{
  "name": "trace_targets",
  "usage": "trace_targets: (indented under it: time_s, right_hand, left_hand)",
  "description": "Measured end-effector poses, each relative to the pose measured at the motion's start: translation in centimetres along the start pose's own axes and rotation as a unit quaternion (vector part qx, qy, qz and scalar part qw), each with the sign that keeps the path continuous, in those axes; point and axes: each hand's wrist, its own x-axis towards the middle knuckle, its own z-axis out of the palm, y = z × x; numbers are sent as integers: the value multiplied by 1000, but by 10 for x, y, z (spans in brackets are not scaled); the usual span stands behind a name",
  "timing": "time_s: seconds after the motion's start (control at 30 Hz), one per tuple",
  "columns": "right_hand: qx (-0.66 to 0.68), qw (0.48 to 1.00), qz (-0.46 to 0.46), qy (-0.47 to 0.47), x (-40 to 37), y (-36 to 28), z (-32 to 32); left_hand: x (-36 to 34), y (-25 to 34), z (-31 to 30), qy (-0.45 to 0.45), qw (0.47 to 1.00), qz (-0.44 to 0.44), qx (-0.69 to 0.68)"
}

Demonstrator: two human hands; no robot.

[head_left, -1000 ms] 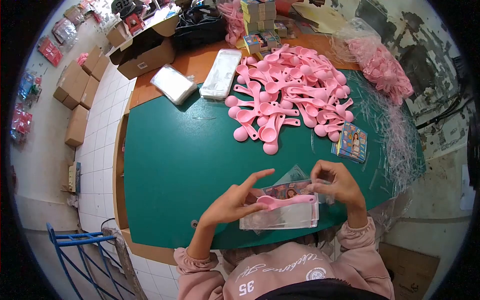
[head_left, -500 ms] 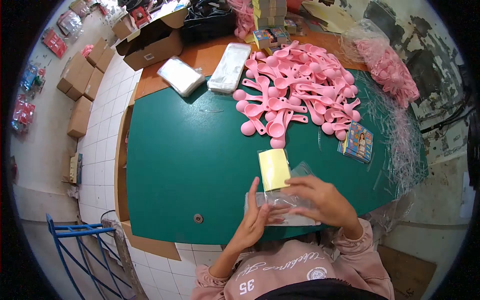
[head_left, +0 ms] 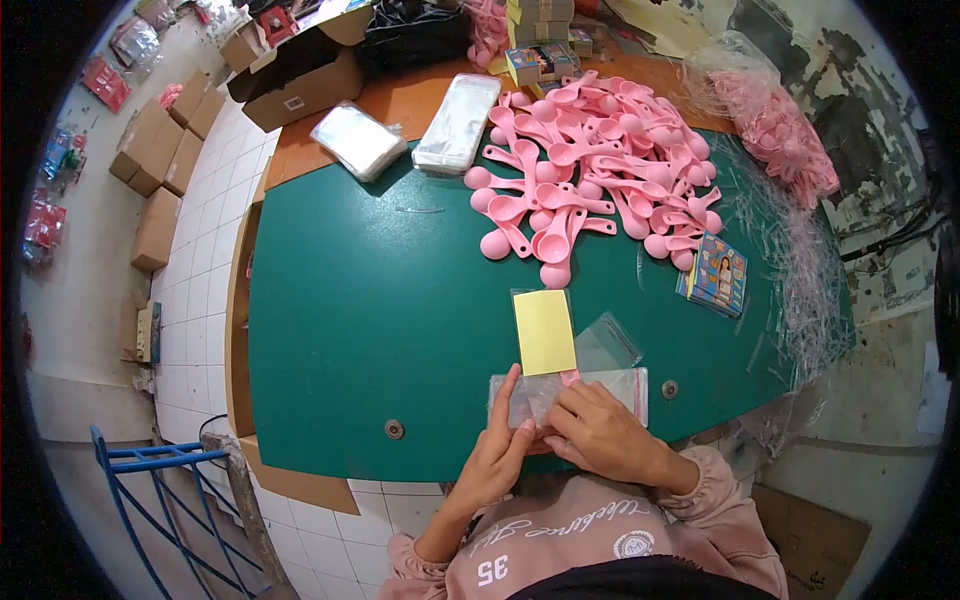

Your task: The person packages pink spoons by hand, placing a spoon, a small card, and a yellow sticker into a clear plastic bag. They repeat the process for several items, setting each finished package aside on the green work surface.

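My left hand (head_left: 497,452) lies flat with its fingers on the left end of a stack of clear plastic bags (head_left: 620,388) at the near edge of the green table (head_left: 370,320). My right hand (head_left: 598,434) presses on the same stack beside it, fingers bent. A filled clear bag with a yellow card back (head_left: 544,332) lies just beyond the hands. An empty small clear bag (head_left: 606,344) sits to its right. A pile of pink plastic spoons (head_left: 590,170) covers the far right of the table.
A small stack of colourful picture cards (head_left: 716,277) lies at the right. Two packs of clear bags (head_left: 458,122) (head_left: 358,141) rest at the far edge. Cardboard boxes (head_left: 300,85) stand behind; a bag of pink spoons (head_left: 780,130) is far right. A blue metal frame (head_left: 150,490) stands at lower left.
The spoon-and-card bag I held a second ago now lies face down on the table. Both hands have drawn back to the stack of bags at the near edge.
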Motion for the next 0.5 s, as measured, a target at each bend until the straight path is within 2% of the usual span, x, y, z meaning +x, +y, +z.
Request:
trace_targets:
  time_s: [0.1,0.13,0.2,0.3,0.37,0.4,0.43,0.47,0.5]
  right_hand:
    - [-39,999,-23,12,0,0,3]
    - [-40,998,-45,9,0,1,3]
    - [-42,997,-66,7,0,2,1]
    - [-44,994,-101,-8,1,6,-9]
    - [102,980,-124,-116,0,8,-25]
    - [100,980,-124,-115,0,12,-38]
    - [195,964,-110,-147,-2,20,-55]
    - [287,936,-94,-178,-5,33,-73]
    - [313,930,-90,-167,-12,58,-94]
  left_hand:
    - [5,-3,-2,1,997,12,78]
    - [7,-4,-1,2,997,13,78]
    - [12,-7,3,34,999,4,-37]
    - [14,-1,6,64,997,24,23]
    - [16,2,3,91,996,16,-9]
    - [18,3,0,118,992,8,-41]
    - [18,5,-1,117,992,8,-40]
    - [17,7,-3,83,995,-7,-62]
    - [15,9,-4,49,995,-21,-83]
